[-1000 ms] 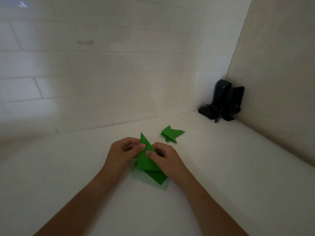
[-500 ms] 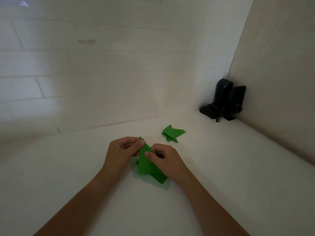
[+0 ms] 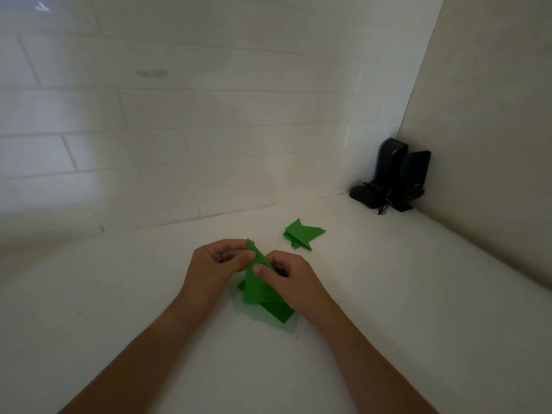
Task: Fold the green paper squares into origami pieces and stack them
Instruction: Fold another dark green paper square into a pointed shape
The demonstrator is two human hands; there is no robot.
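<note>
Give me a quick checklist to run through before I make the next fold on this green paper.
1. Left hand grips the green piece: ok.
2. Right hand pinches it with the thumb on top: ok.
3. Piece's upper tip free between the hands: ok.
4. Spare green paper lies underneath, within reach: ok.
5. Finished stack sits apart on the counter: ok.
6. Crease sharpness: cannot tell.

A green paper piece [image 3: 257, 289], partly folded into a narrow upright triangle, its tip pointing away, stands just above more green paper [image 3: 279, 312] lying flat beneath it; a small stack of folded green pieces [image 3: 302, 234] lies near, farther back and right.
</note>
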